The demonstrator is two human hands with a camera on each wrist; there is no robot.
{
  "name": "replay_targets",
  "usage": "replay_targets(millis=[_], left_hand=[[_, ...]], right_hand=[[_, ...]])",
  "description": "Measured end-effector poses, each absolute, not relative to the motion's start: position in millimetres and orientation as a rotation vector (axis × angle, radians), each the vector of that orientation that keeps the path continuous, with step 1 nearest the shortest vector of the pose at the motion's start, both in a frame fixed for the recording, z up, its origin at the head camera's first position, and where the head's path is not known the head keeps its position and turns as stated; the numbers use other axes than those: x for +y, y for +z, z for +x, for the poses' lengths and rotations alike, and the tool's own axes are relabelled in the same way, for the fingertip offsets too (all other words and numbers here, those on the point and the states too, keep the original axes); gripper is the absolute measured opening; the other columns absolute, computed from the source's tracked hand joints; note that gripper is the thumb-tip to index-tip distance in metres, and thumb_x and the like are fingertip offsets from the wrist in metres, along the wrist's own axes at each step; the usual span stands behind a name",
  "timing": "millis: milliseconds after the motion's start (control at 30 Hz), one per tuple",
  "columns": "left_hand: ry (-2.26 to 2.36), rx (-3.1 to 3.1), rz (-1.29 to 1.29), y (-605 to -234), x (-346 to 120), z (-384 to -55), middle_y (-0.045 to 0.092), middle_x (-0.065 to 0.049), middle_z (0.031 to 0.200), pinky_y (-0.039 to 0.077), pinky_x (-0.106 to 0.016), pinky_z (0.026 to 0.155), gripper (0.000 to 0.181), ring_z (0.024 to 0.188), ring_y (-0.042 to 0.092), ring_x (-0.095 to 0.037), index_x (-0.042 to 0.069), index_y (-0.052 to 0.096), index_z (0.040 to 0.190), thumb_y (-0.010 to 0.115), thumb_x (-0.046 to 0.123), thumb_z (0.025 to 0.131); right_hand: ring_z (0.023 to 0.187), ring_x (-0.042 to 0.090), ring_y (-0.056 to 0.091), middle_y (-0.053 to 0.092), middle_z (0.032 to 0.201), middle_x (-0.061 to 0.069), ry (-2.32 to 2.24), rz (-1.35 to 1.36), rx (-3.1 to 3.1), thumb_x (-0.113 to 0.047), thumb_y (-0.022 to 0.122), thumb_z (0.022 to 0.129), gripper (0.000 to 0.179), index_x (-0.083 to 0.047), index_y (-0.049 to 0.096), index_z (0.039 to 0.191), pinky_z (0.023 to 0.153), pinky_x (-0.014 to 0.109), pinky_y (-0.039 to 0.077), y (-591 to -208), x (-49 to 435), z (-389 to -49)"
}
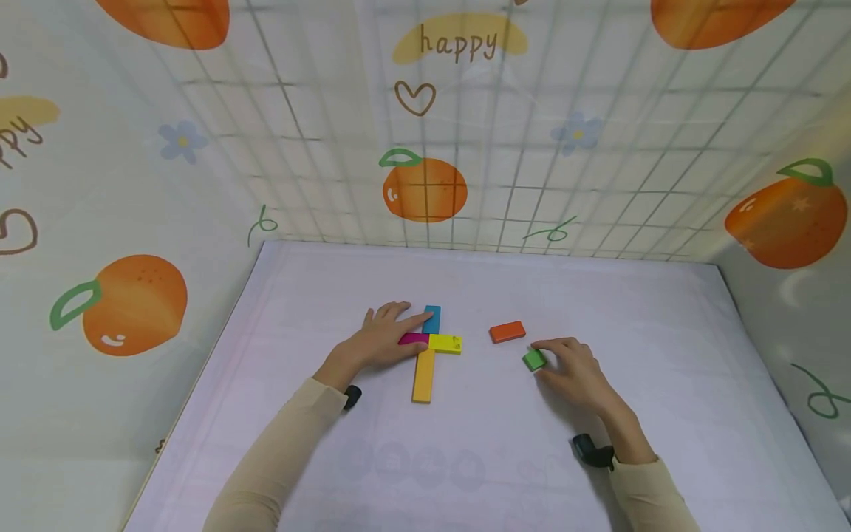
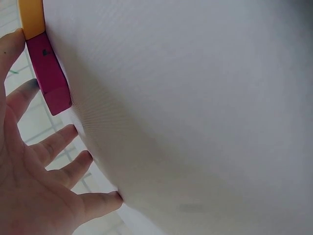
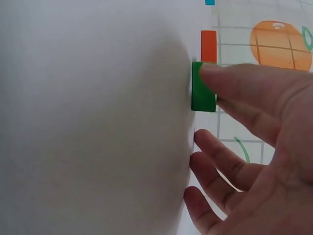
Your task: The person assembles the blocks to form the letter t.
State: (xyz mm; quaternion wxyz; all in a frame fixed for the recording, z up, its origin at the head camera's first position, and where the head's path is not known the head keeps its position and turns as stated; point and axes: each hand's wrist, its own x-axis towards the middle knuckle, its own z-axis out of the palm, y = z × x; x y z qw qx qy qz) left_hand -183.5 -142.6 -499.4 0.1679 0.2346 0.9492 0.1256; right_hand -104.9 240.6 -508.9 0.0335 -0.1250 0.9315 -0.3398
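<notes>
My left hand lies spread over the magenta block, its index fingertip on the blue block and its thumb by the magenta block's near edge. A yellow block adjoins the magenta one on the right, and a long orange-yellow block runs toward me below them. In the left wrist view, the magenta block touches an orange-yellow block. My right hand pinches a green block between thumb and index finger, at the tabletop; the other fingers are loosely bent.
A red-orange block lies just beyond and left of the green one. The white-covered table meets a patterned cloth backdrop at its far edge. Dark bands sit on both wrists.
</notes>
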Motion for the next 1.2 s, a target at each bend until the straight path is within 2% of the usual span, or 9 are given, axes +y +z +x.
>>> replay_targets(millis=[400,1200], left_hand=[[0.360,2.699,0.659,-498.2,-141.9,-183.9,0.023,-0.009,0.162,0.009,-0.070,0.113,0.071,0.146,0.017,-0.036,0.042,0.029,0.157,0.056,0.060,0.095],[0.351,2.691,0.648,-499.8,-142.5,-183.9,0.022,-0.007,0.163,0.008,-0.069,0.113,0.071,0.147,0.016,-0.036,0.044,0.027,0.157,0.055,0.062,0.094]], right_hand=[[0.108,0.041,0.048,0.056,0.122,0.022,-0.948,-0.407,2.909,-0.004,0.079,0.083,0.041,-0.014,0.070,0.122,0.084,0.055,0.039,-510.9,238.9,-109.2],[0.107,0.040,0.051,0.060,0.116,0.017,-0.985,-0.435,2.938,-0.013,0.087,0.078,0.035,-0.011,0.071,0.109,0.088,0.055,0.039,-507.8,217.0,-97.2]])
